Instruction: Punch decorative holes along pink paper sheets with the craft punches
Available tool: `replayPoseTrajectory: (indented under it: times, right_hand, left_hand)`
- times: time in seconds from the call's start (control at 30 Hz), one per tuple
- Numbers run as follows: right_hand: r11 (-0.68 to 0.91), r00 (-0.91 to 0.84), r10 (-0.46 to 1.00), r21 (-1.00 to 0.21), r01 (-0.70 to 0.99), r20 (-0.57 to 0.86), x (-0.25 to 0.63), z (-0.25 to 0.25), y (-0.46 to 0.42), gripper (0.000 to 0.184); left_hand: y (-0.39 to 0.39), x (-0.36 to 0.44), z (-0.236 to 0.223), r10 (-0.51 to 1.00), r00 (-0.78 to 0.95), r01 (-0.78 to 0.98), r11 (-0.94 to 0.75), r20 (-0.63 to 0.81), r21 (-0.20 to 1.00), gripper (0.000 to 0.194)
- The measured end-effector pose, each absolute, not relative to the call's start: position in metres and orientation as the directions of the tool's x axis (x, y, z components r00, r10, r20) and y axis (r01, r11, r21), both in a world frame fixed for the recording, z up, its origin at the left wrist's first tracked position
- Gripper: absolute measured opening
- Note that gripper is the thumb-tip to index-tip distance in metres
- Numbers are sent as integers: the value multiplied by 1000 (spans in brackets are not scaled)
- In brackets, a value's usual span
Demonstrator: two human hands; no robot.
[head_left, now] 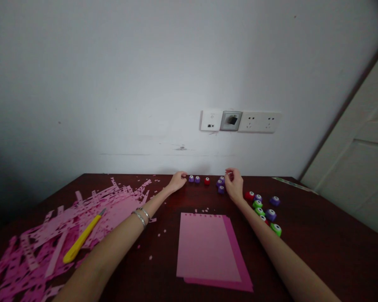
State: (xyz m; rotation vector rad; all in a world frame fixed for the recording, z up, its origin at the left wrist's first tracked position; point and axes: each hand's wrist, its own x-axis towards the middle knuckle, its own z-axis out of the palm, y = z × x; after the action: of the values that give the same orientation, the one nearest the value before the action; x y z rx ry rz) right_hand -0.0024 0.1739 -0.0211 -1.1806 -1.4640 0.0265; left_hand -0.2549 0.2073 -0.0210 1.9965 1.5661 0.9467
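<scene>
At the table's far edge, my left hand (pixel 177 181) is beside a purple craft punch (pixel 191 179), its fingers loosely apart. A second purple punch (pixel 197 179) and a red punch (pixel 207 181) stand to the right in a loose row. My right hand (pixel 234 184) has bent fingers with a gap between thumb and forefinger; several purple punches (pixel 221 190) stand close to its left side. Whether either hand touches a punch, I cannot tell. Nearer to me lies a stack of pink paper sheets (pixel 208 247), with punched holes along the top edge.
Punched pink paper strips (pixel 113 209) cover the left side, with a yellow-handled craft knife (pixel 83 239) on them. More punches, including a green one (pixel 276 229), stand beside my right forearm. A flat strip (pixel 294 185) lies far right. Behind is a wall with sockets (pixel 260 122).
</scene>
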Motion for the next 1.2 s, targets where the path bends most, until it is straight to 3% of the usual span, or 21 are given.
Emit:
replayPoseTrajectory:
  times: [0.13, 0.27, 0.47, 0.6, 0.83, 1.2]
  right_hand:
    - [508, 56, 708, -562, 653, 704, -6, -17, 175, 23]
    - [557, -245, 752, -391, 733, 611, -31, -14, 180, 24]
    - [587, -479, 755, -137, 798, 448, -60, -6, 187, 27]
    - [578, -512, 760, -56, 814, 400, -75, -2, 197, 29]
    - [576, -538, 776, -21, 817, 328, -90, 2, 210, 19]
    - [570, -572, 797, 68, 818, 195, -97, 10, 219, 26]
  left_hand:
    - [211, -252, -26, 948, 204, 640, -319, 246, 699, 31]
    - [217, -248, -31, 913, 312, 609, -404, 262, 683, 20]
    - [226, -250, -34, 910, 329, 615, -410, 254, 673, 21]
    - [232, -252, -33, 913, 339, 627, -399, 227, 669, 19]
    - [236, -254, -32, 896, 383, 627, -432, 226, 649, 16]
    - [239, -255, -28, 849, 486, 620, -502, 207, 603, 15]
